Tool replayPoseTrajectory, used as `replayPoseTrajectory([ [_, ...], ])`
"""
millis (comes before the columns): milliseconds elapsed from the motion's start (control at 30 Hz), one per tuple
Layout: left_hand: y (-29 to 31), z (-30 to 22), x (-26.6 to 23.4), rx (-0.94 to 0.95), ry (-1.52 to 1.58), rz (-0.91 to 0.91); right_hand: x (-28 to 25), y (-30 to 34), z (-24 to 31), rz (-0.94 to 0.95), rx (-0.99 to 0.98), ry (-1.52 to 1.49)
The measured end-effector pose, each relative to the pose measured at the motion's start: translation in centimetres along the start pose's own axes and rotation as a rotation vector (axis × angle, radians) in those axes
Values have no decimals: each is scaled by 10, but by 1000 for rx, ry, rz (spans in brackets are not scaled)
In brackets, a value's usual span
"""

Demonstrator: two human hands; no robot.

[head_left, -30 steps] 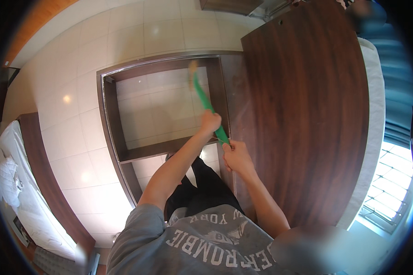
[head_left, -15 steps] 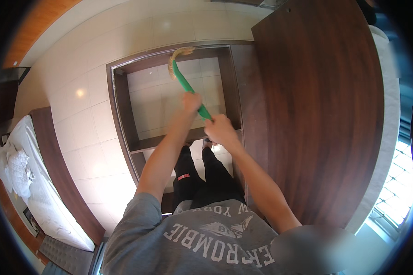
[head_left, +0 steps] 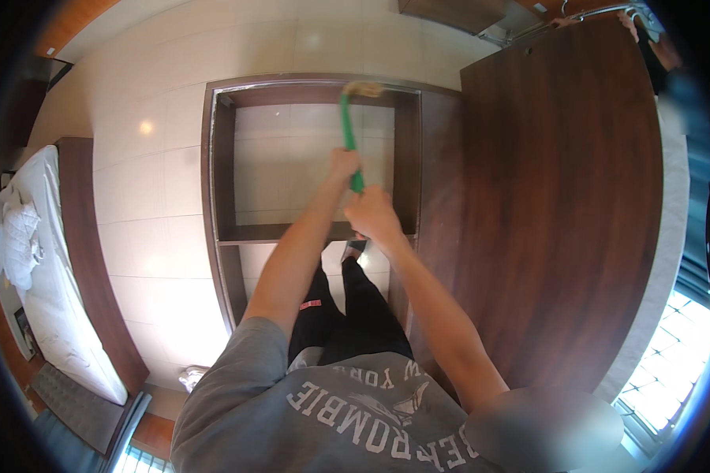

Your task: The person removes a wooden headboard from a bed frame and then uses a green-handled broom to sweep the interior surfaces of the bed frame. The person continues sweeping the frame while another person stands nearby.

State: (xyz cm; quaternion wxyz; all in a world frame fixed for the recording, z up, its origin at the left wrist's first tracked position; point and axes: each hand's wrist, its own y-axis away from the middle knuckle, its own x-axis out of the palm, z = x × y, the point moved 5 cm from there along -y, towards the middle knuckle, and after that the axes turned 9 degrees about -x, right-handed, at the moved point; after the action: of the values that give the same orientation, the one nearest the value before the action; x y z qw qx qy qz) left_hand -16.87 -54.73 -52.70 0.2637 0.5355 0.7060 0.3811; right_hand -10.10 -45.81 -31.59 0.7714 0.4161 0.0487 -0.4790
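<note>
Green brush [head_left: 346, 110], two-handed grip

White mattress [head_left: 75, 292] far left, then tiled floor [head_left: 158, 189], open wooden frame [head_left: 225, 165]. Left hand [head_left: 344, 163] wrapped round the brush mid-handle; bristles [head_left: 365, 90] blurred by the frame's far edge, contact unclear. Right hand [head_left: 373, 211] closed on the near end. Dark wooden panel [head_left: 560, 205] at right.

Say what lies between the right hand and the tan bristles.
In the head view, the green handle, with the left hand around it.

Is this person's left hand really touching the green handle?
Touching. The head view shows the left hand closed around the green handle, which emerges both above and below the fist.
</note>
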Motion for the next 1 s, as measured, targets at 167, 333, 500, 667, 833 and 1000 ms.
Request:
replayPoseTrajectory([
  [167,37,1,-74,-70,-89,-350,29,0,-7,62,-49,56],
  [333,103,17,25,99,-220,-218,-42,72,-40,-45,-7,159],
  [500,86,49,102,-40,156,103,-40,86,-50,-165,116,248],
  [667,17,38,-17,3,108,10,39,28,13,109,-287,469],
  [833,39,-5,-142,-11,80,-436,79,-2,41,54,-194,176],
  [1000,76,-4,-91,81,-11,-421,31,37,14,-28,-224,215],
])
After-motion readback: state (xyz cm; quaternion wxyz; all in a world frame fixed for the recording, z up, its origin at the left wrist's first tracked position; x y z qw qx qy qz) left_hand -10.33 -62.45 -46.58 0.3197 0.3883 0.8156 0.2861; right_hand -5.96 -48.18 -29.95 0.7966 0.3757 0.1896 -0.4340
